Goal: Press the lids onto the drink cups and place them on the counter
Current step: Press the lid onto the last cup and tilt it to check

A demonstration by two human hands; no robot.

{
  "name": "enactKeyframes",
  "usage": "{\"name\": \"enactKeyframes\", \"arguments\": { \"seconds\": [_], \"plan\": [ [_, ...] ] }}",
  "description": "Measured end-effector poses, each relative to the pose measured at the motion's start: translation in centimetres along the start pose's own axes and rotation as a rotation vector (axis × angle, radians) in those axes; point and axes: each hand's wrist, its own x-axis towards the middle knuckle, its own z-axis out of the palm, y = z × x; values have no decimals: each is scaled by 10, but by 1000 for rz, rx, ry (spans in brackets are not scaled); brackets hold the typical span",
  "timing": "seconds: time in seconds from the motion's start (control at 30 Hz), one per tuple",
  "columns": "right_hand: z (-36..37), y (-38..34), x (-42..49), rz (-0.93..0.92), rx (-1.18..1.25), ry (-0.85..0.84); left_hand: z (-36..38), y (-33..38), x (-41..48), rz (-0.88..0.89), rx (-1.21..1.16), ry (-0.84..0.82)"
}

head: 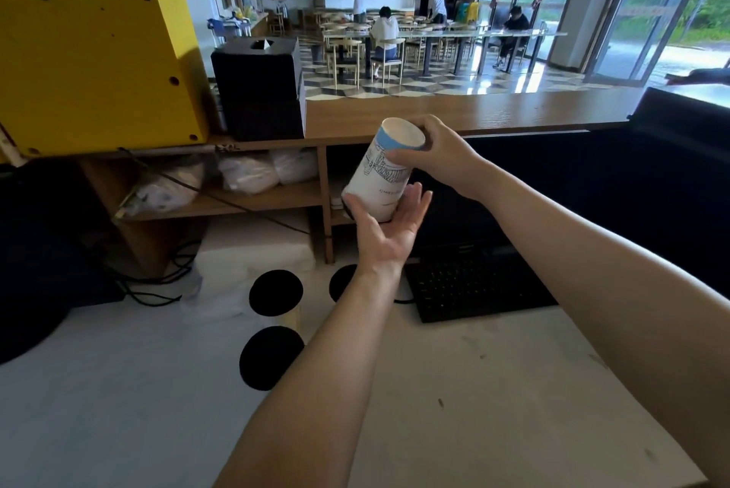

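While the right hand [438,155] curls its fingers round the rim of the tilted, lidless cup [379,179], the cup's base rests on the left hand [389,228], palm up, fingers outstretched; black lids [275,293] lie on the white table [118,388] below those fingers.

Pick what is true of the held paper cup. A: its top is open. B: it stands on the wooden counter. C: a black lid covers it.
A: the cup shows a bare open rim, with the right hand gripping its top and the left hand under its base.
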Motion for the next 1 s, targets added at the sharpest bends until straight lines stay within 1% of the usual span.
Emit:
{"name": "enactKeyframes", "arguments": {
  "seconds": [0.1, 0.23, 0.3, 0.37, 0.43, 0.5, 0.57, 0.67, 0.83, 0.93, 1.0],
  "plan": [
    [-12, 2, -10, -33, -61, -60, 12, 16, 4, 91, 62, 34],
    [-26, 7, -15, -7, -172, -147, 27, 29, 0, 170, 174, 92],
    [-29, 5, -14, 8, -205, -186, 36, 34, 0, 189, 253, 82],
    [-31, 2, -10, 19, -254, -231, 45, 40, 0, 217, 373, 50],
    [-30, -2, -5, 25, -297, -286, 53, 48, 1, 258, 568, 10],
    [-24, -3, -1, 17, -327, -307, 61, 56, -2, 281, 742, -21],
    [-15, -3, 2, 5, -314, -284, 68, 63, -2, 328, 850, -57],
    [-1, -1, 3, -27, -230, -224, 83, 69, -4, 424, 995, -104],
    [18, 2, 3, -48, -125, -102, 100, 79, -6, 472, 1283, -220],
    [31, 2, 5, -53, -114, -13, 104, 86, -1, 497, 1416, -224],
    [37, 4, 6, -52, -63, -28, 106, 89, -1, 497, 1471, -212]
  ]
}}
